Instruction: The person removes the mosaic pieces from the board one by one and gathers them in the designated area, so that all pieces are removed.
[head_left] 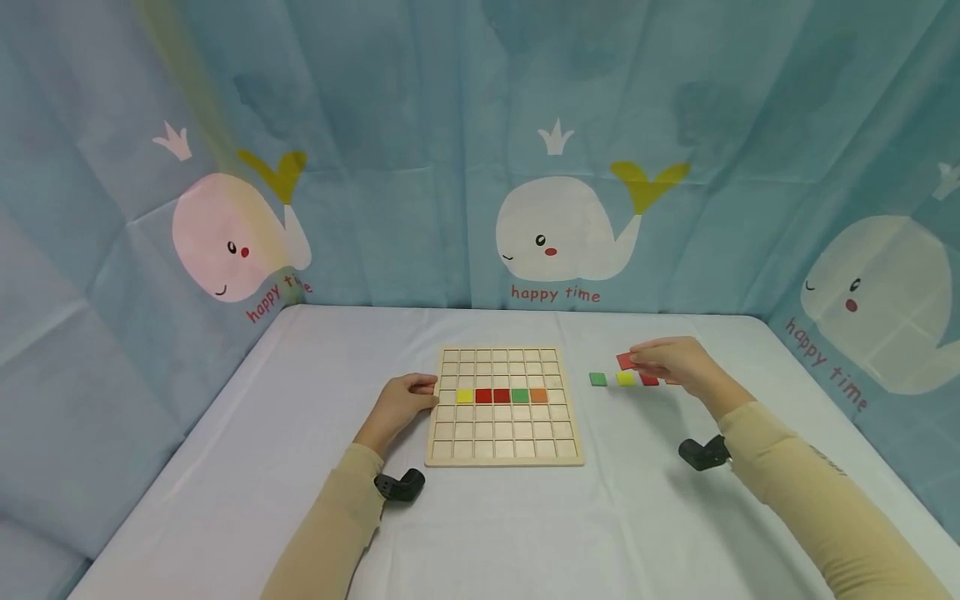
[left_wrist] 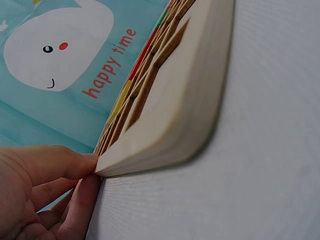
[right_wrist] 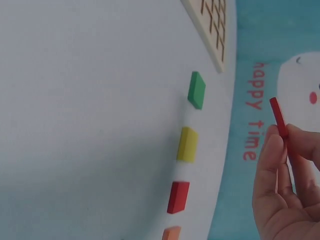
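Observation:
A wooden grid board (head_left: 504, 429) lies flat on the table, with one row of square tiles in it: yellow (head_left: 465, 396), two red (head_left: 492, 396), green (head_left: 520, 396) and orange (head_left: 538, 396). At its left edge, my left hand (head_left: 401, 404) holds the rim between thumb and fingers. My right hand (head_left: 678, 365) pinches a red tile (right_wrist: 277, 116) by one end, raised above the table to the right of the board. Below it lie loose tiles: green (right_wrist: 196, 90), yellow (right_wrist: 187, 144), red (right_wrist: 178, 197) and orange (right_wrist: 171, 233), the last partly covered by the hand in the head view.
White cloth (head_left: 510, 533) covers the table. Blue curtains (head_left: 420, 225) printed with whales enclose the back and both sides. A black wrist device sits on each forearm, left (head_left: 400, 485) and right (head_left: 703, 452).

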